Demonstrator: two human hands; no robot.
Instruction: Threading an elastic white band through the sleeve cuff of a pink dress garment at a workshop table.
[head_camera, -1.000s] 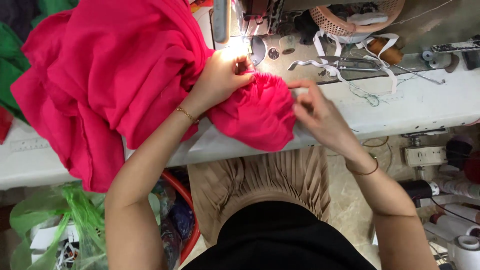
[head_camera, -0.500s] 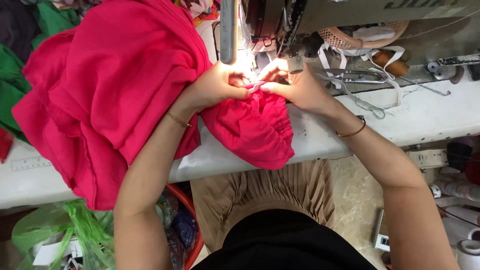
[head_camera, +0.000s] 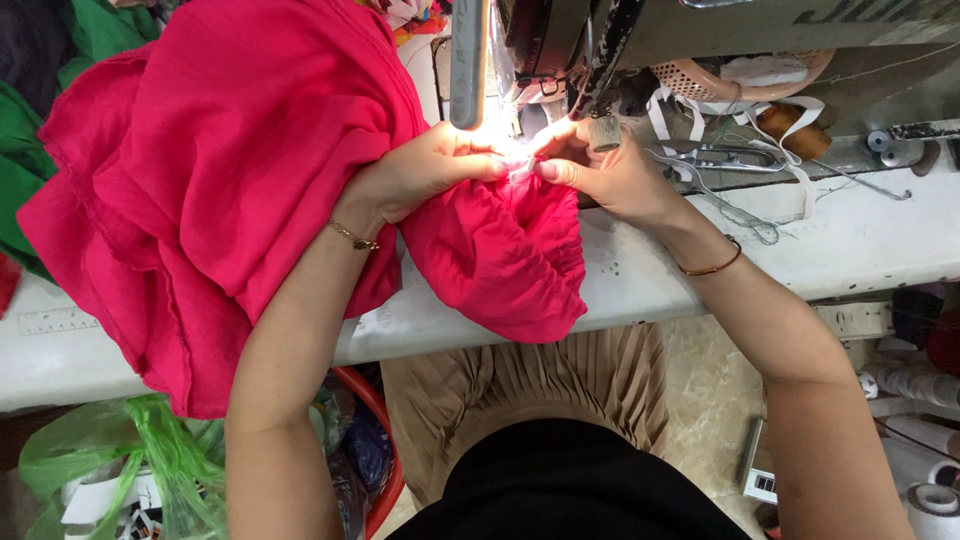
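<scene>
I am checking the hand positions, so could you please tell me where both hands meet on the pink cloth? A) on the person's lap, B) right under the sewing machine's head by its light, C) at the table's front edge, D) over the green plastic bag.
B: the left hand and right hand pinch the pink cloth together just below the sewing machine, in its bright light.

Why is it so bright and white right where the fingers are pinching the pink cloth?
In the head view, a small lamp on the sewing machine shines straight down, so the spot where the left hand and right hand meet on the pink cloth is washed out to white glare; the rest of the picture is evenly lit and sharp.
</scene>
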